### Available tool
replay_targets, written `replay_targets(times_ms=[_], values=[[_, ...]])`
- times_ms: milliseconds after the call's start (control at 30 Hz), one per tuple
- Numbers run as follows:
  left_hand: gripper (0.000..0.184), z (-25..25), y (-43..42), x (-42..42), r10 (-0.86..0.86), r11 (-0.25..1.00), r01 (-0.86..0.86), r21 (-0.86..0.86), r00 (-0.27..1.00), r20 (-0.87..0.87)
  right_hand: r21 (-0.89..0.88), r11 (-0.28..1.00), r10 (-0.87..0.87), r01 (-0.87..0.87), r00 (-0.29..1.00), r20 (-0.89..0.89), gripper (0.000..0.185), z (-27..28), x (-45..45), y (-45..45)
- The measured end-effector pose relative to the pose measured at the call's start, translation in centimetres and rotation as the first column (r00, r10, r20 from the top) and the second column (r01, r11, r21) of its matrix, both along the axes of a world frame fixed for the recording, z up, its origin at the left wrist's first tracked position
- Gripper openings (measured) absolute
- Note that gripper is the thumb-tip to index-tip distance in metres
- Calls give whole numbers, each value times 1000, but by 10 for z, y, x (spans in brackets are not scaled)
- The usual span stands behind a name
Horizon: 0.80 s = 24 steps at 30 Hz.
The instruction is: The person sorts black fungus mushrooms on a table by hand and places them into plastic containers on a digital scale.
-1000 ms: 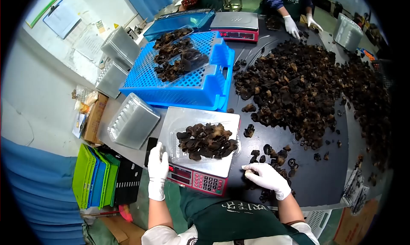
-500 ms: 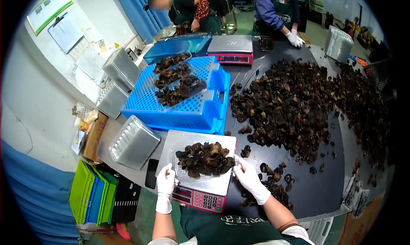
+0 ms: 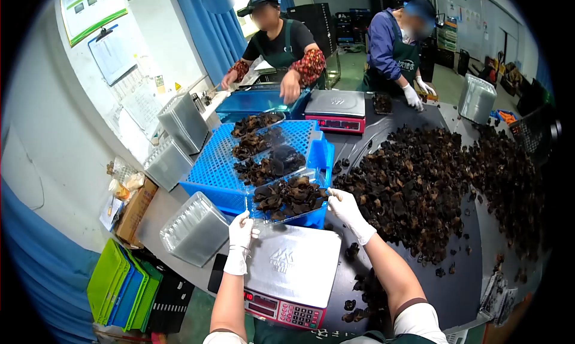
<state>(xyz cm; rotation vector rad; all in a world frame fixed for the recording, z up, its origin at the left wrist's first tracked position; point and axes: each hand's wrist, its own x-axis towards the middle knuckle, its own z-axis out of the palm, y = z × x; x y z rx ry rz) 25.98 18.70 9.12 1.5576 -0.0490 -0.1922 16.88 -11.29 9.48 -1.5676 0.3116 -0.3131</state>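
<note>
Between my two gloved hands a clear plastic tray of dark fungus (image 3: 290, 198) hangs above the back edge of the scale. My left hand (image 3: 242, 231) pinches the tray's left edge, and my right hand (image 3: 346, 210) pinches its right edge. Below it the silver plate of the scale (image 3: 293, 263) is bare, with red digits lit at its front. Just beyond the tray, filled clear trays (image 3: 269, 166) lie in a row on the upturned blue crate (image 3: 209, 158).
A large fungus pile (image 3: 407, 188) covers the table's right side. Stacked empty trays (image 3: 194, 229) stand left of the scale. A second scale (image 3: 335, 103) is at the back. Two people (image 3: 278, 47) (image 3: 395, 50) stand across the table. Green crates (image 3: 111, 284) are at lower left.
The filled tray has been lifted off the scale by both hands and moved forward to the blue crate's near edge. My right hand earlier was over the loose fungus. The view has tilted up.
</note>
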Motion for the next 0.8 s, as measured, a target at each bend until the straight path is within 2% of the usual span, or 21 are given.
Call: replay_targets(times_ms=[133, 367, 600, 800], values=[[45, -6, -3, 16, 8, 1000, -9, -24, 999, -44, 91, 996, -14, 14, 1000, 8, 38, -6, 23, -7], [40, -4, -7, 31, 53, 992, -62, -109, 995, -87, 143, 988, -54, 55, 998, -10, 31, 1, 44, -3], [36, -4, 1, 35, 71, 979, -94, -181, 989, -128, 327, 945, -19, 17, 1000, 2, 42, -6, 39, 3], [37, -3, 9, 34, 85, 973, -111, -204, 988, -132, 377, 926, -40, 11, 997, 69, 50, -1, 25, 14]])
